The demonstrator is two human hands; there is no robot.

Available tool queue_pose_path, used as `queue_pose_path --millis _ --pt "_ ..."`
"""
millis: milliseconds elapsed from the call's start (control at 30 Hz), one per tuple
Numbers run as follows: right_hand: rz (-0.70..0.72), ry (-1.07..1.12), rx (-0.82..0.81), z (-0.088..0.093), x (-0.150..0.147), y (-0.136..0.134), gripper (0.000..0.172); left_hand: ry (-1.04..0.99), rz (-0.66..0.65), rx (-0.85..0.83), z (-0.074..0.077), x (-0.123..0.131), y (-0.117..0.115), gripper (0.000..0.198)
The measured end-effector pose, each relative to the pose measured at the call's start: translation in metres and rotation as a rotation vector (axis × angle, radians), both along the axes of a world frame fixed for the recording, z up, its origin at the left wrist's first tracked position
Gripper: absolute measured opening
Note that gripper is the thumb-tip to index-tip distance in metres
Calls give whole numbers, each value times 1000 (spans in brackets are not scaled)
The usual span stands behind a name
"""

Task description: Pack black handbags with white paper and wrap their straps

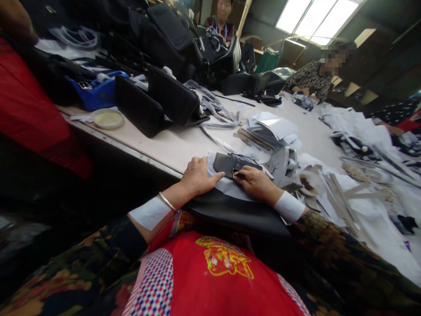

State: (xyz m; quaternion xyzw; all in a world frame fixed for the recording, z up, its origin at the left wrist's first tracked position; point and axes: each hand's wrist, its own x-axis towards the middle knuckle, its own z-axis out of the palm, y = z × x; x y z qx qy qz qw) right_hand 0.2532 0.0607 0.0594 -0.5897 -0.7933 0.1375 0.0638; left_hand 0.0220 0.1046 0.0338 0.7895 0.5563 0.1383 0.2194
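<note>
At the near edge of the worktable lies a black leather-like bag point(237, 213), its lower part hanging toward my lap. Over its upper part is a grey sheet point(226, 186), with a black flap piece point(223, 164) and a small gold-coloured buckle on top. My left hand point(197, 177) grips the left side of the bag, thumb stretched across the grey sheet, fingertips partly hidden. The fingers of my right hand point(258, 182) are pinched on a short black strap point(241, 174) at the buckle.
Black bags point(173, 96) stand at the left, near a blue basket point(100, 90) and a round dish point(107, 118). A stack of paper sheets point(272, 127) and a grey metal block point(284, 166) sit beyond my hands. Scraps cover the right. Other people sit around the table.
</note>
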Motion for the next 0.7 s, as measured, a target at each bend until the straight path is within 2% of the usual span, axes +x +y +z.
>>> queue_pose_path --millis 233,467,700 --pt "-6 282 -51 -7 21 3 31 -4 -36 -154 -12 2 15 88" --pt "-20 259 -70 -10 27 0 35 -67 -11 -182 -11 1 17 81" --pt "-16 189 -58 -14 22 1 31 -46 -16 -195 -13 1 14 83"
